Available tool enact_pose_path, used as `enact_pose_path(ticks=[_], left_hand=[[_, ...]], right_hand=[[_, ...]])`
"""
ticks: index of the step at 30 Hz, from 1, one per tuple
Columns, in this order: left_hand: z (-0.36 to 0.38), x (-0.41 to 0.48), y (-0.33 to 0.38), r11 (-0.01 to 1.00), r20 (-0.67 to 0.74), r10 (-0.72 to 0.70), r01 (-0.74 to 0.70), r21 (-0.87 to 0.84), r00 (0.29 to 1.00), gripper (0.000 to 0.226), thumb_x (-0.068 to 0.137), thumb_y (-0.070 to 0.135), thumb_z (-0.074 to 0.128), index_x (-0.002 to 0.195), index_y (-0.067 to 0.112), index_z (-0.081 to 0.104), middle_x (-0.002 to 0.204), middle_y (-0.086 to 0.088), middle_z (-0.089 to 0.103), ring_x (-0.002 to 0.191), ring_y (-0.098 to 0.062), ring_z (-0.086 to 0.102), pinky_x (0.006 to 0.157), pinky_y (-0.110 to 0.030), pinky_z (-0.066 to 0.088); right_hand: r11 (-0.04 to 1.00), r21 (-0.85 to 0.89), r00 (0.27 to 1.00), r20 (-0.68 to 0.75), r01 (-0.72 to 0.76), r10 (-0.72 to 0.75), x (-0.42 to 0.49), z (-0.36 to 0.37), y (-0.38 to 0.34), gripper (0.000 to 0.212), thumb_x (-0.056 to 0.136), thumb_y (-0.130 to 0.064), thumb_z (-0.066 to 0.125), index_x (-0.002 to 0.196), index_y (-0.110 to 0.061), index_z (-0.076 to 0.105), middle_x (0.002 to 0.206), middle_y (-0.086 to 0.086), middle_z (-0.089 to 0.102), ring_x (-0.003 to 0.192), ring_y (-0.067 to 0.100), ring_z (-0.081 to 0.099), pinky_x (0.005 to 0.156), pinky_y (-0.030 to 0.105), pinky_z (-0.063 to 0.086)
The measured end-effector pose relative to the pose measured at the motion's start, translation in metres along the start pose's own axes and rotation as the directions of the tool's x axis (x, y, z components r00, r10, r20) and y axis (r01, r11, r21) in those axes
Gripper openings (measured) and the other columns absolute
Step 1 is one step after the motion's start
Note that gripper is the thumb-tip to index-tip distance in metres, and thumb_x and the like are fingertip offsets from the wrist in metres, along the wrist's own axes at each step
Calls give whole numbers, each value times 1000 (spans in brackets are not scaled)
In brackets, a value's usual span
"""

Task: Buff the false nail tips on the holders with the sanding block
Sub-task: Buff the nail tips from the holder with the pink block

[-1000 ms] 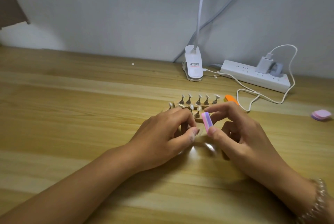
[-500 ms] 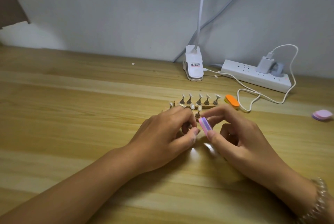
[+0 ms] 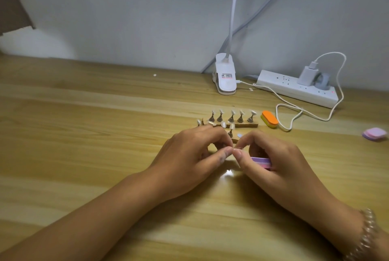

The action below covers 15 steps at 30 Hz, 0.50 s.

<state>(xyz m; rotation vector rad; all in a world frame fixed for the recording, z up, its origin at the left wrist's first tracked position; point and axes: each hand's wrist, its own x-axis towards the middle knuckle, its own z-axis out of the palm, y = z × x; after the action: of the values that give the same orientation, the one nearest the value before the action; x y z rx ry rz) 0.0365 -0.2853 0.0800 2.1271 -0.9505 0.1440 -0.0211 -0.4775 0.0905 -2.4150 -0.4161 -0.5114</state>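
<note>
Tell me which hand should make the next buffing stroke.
Right, probably. The right hand grips the sanding block under its curled fingers, close to the front holders. The left hand has no block; its fingertips curl in by them, and what they pinch is hidden.

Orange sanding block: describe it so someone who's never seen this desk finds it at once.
Find the white power strip by the wall. Nearer you, beside the cable loop, the block lies just right of the back row of nail holders. It alone is orange-topped; the other blocks are pink.
</note>
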Motion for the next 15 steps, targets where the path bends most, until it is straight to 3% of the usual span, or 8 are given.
enact_pose_path(ticks=[3,11,15], left_hand=[[0,0,0,1000,2,-10,10,2,1000,13,91,42,56,97,34,66,89,17,61,66,-7,57,61,-29,45],[0,-3,3,988,-14,-23,25,153,1000,11,91,45,61,96,39,68,98,20,57,80,2,54,66,-26,46],[-1,-2,3,988,-7,1,0,157,1000,9,93,41,64,99,38,71,97,20,56,87,2,47,71,-31,48]], right_hand=[[999,-37,1000,-18,8,-9,0,-1,1,9,85,-33,62,85,-25,65,68,-17,50,65,12,50,54,31,39],[999,-35,998,-47,-42,40,1,0,1,11,83,-16,71,75,-19,63,71,-7,58,69,17,57,61,43,47],[994,-92,997,-52,-54,49,0,0,1,10,82,-19,69,76,-20,61,72,-10,56,69,16,56,61,43,47]])
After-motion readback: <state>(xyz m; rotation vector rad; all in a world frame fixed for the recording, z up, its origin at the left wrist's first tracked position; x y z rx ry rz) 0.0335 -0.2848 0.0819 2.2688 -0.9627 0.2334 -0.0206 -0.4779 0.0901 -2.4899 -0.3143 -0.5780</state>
